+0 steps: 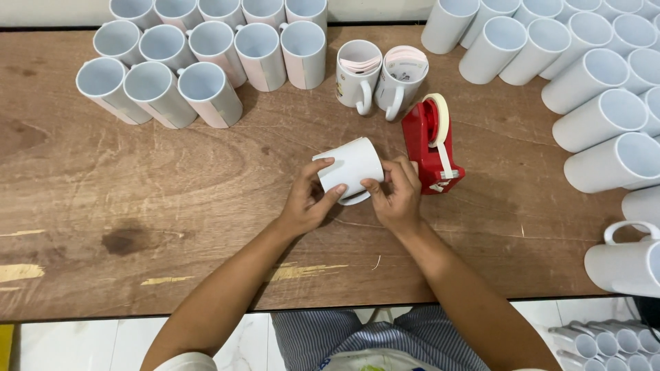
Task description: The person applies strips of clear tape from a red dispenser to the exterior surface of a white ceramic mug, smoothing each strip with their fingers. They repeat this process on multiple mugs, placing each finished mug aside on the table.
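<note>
— How many wrapped mugs (206, 69) at the far left?
— Thirteen, in rows of five, five and three.
— And in the middle?
— Two paper-filled mugs (381, 75), one red tape dispenser (430, 144), and one white mug (350, 165) gripped by my left hand (306, 203) and my right hand (397, 196).
— And on the right?
— Over a dozen plain mugs (598, 75). The edge cuts the group off, so I cannot give an exact count. There are several floor mugs (612, 340) at the near right, too small to count.
</note>
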